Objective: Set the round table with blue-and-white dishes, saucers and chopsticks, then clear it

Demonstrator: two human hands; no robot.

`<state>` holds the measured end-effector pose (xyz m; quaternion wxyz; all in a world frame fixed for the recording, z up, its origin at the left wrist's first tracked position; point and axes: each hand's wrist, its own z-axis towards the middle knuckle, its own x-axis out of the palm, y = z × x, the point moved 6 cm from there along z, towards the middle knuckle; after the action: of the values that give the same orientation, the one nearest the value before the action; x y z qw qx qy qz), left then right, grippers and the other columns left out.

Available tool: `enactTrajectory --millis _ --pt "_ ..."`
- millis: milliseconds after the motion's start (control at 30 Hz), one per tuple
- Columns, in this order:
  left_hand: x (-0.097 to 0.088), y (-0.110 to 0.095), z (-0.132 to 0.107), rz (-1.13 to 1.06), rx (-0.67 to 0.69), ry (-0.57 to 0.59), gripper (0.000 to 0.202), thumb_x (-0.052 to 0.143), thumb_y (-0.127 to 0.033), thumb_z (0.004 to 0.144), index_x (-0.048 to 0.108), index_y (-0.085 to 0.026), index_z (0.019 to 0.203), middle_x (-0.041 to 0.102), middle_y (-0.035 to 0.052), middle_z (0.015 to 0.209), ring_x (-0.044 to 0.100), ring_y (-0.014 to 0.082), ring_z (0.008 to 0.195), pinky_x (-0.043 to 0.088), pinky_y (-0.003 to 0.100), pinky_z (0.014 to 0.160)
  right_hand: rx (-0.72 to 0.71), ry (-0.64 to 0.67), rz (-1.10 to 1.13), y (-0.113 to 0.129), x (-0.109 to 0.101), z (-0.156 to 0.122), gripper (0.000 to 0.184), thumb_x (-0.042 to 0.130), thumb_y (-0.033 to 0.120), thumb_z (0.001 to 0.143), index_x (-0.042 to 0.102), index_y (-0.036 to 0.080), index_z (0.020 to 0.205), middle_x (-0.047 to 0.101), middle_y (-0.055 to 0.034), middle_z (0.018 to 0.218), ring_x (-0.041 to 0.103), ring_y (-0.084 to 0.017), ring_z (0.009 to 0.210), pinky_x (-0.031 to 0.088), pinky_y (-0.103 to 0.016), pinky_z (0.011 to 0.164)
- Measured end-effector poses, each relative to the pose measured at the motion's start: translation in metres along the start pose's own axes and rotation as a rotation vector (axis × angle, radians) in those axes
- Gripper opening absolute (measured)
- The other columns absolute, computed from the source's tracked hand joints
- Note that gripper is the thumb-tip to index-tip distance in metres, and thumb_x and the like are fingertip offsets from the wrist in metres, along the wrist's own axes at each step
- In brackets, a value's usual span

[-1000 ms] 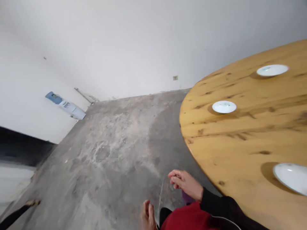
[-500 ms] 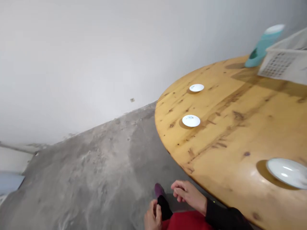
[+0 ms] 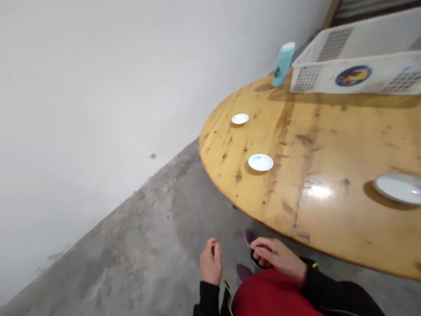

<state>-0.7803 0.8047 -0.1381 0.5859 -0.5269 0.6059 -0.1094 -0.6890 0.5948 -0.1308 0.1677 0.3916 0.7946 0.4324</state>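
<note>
My left hand (image 3: 211, 262) is above the floor, in front of my body, its fingers loosely bent with a gap beside the thumb. To its right my right hand (image 3: 279, 258) points leftward near the table's curved front edge, fingers half curled and thumb apart. Nothing shows in either hand, and neither touches the wooden table (image 3: 289, 175). Nearest on the tabletop is a small white dish (image 3: 261, 162) with a faint pattern. Behind it lies a second small white dish (image 3: 240, 119). A larger white plate (image 3: 399, 188) rests at the right.
At the back right stands a white plastic basket (image 3: 322, 74) with an oval picture label. A turquoise bottle (image 3: 283, 66) with a white cap is left of it. White wall (image 3: 115, 87) runs along the left, above the grey concrete floor (image 3: 148, 245).
My view has swung right, bringing more of the basket and table into sight. My left hand is raised higher, with its sleeve now showing. My right hand is farther right in view.
</note>
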Motion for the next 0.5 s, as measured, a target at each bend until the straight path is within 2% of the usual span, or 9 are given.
enactTrajectory --millis 100,200,300,433,500 --pt "0.010 -0.034 0.038 0.013 0.078 0.075 0.035 0.045 -0.042 0.093 0.066 -0.020 0.111 0.077 0.0106 0.100 0.072 0.0248 0.096 0.052 0.036 0.090 0.002 -0.055 0.032 0.010 -0.007 0.020 0.041 0.058 0.052 0.062 0.064 0.019 0.086 0.069 -0.0025 0.073 0.066 -0.017 0.061 0.051 -0.030 0.062" --pt "0.018 -0.057 0.064 -0.011 0.132 0.168 0.035 0.044 -0.040 0.095 0.066 -0.021 0.113 0.077 0.0092 0.099 0.072 0.0232 0.093 0.052 0.034 0.088 -0.009 -0.087 0.080 0.024 -0.008 0.049 0.037 0.059 0.050 0.063 0.063 0.020 0.085 0.069 -0.0014 0.071 0.065 -0.017 0.059 0.051 -0.030 0.061" --pt "0.010 -0.062 0.087 0.028 0.140 0.216 0.036 0.044 -0.042 0.095 0.066 -0.020 0.112 0.077 0.0094 0.099 0.072 0.0234 0.093 0.053 0.034 0.088 -0.033 -0.090 0.130 0.047 -0.006 0.083 0.033 0.058 0.046 0.065 0.063 0.020 0.085 0.069 -0.0010 0.071 0.065 -0.016 0.059 0.049 -0.029 0.059" --pt "-0.013 -0.056 0.129 0.076 0.093 0.195 0.037 0.044 -0.045 0.094 0.067 -0.020 0.108 0.077 0.0101 0.098 0.072 0.0239 0.093 0.054 0.034 0.087 -0.082 -0.081 0.182 0.082 -0.009 0.122 0.034 0.055 0.046 0.066 0.062 0.019 0.086 0.068 -0.0012 0.070 0.063 -0.015 0.059 0.046 -0.028 0.058" --pt "-0.019 -0.061 0.152 0.073 0.089 0.173 0.038 0.044 -0.047 0.094 0.067 -0.020 0.105 0.076 0.0104 0.096 0.072 0.0242 0.092 0.055 0.034 0.086 -0.103 -0.104 0.188 0.095 -0.017 0.135 0.035 0.053 0.047 0.065 0.061 0.019 0.084 0.068 -0.0012 0.069 0.062 -0.015 0.058 0.047 -0.028 0.059"
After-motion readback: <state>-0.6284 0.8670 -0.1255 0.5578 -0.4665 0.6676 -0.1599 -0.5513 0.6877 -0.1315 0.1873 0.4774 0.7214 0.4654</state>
